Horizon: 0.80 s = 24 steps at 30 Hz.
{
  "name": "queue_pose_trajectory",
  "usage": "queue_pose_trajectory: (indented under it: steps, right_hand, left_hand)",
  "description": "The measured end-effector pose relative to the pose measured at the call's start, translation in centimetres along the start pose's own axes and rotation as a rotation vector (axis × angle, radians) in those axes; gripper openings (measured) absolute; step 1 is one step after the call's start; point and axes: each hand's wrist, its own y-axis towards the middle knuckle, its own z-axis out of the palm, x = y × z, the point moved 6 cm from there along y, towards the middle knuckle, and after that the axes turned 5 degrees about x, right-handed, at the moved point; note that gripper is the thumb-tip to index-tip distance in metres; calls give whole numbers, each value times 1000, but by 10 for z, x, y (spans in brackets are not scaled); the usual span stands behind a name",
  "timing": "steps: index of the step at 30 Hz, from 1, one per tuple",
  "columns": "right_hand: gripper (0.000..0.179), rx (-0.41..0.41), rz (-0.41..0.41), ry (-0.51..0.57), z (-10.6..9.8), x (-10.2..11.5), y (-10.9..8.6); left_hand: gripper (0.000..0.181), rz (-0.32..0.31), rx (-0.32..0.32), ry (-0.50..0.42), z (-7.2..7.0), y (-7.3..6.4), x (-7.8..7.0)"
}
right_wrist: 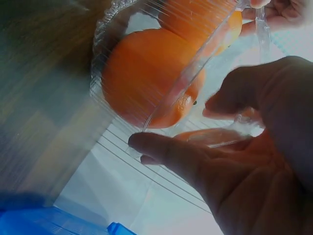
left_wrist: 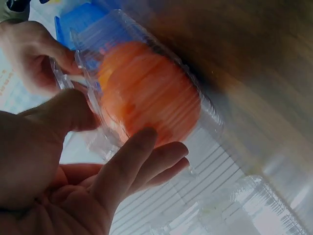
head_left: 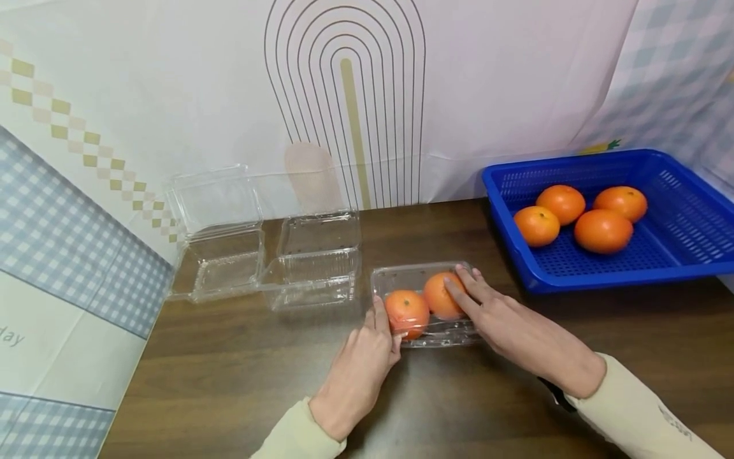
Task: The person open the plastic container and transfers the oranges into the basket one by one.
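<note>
Two oranges, a left one (head_left: 408,311) and a right one (head_left: 440,294), sit side by side in a clear plastic clamshell box (head_left: 395,275) on the table. My left hand (head_left: 362,354) holds the box's left end, its fingers along the side wall and its thumb at the front edge by the lid. At the right end, my right hand (head_left: 507,322) grips the box with its fingers over the rim. The right wrist view has clear plastic between that hand's thumb and fingers. How far the lid is folded over is hard to tell through the transparent plastic.
Two more clear clamshell boxes, one at far left (head_left: 220,233) and one beside it (head_left: 318,261), stand with lids raised near the back wall. A blue basket (head_left: 573,281) with several oranges stands at the right. The wooden table (head_left: 229,370) meets a patterned wall covering behind.
</note>
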Motion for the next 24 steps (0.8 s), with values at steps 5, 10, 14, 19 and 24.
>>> queue_pose_trajectory:
  steps: [5,10,14,19,24]
  right_hand:
    - [71,68,65,208,5,-7,4]
    - [72,16,122,416,6,-17,9]
    - [78,38,229,509,3,-28,9]
    - [86,-105,311,497,-11,-40,9]
    - [95,-194,348,486,-22,-46,12]
  left_hand:
    - [57,-38,-24,-187,-4,1,7]
    - [66,-144,27,-598,-5,2,26]
    - [68,-284,142,-841,3,0,40]
    - [56,-366,235,-1120,16,-5,49]
    - [49,-433,243,-1430,28,-7,51]
